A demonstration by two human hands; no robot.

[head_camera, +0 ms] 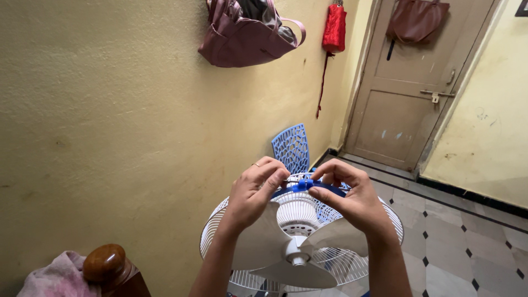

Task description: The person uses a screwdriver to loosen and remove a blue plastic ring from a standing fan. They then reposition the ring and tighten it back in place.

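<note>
— Where are the hands, and on what?

— Both meet at the top rim of the white wire-guard pedestal fan (300, 242), on a small blue plastic clip (306, 185) seated on the blue band of the guard. The left hand (254, 192) curls in from the left, its thumb and forefinger pressed together on the clip's left end. The right hand (346, 197) comes over from the right, its fingertips pinching the clip's other end.

— Why both at once?

— Probably because the piece is small; gripped from two sides, it stays steady on the rim. The wrists are bent inward and the forearms rise from below.

— What's around them?

— A blue perforated plastic chair back (291, 146) behind the fan, a maroon handbag (242, 38) hanging on the yellow wall (110, 121), and a beige panelled door (404, 104).
</note>
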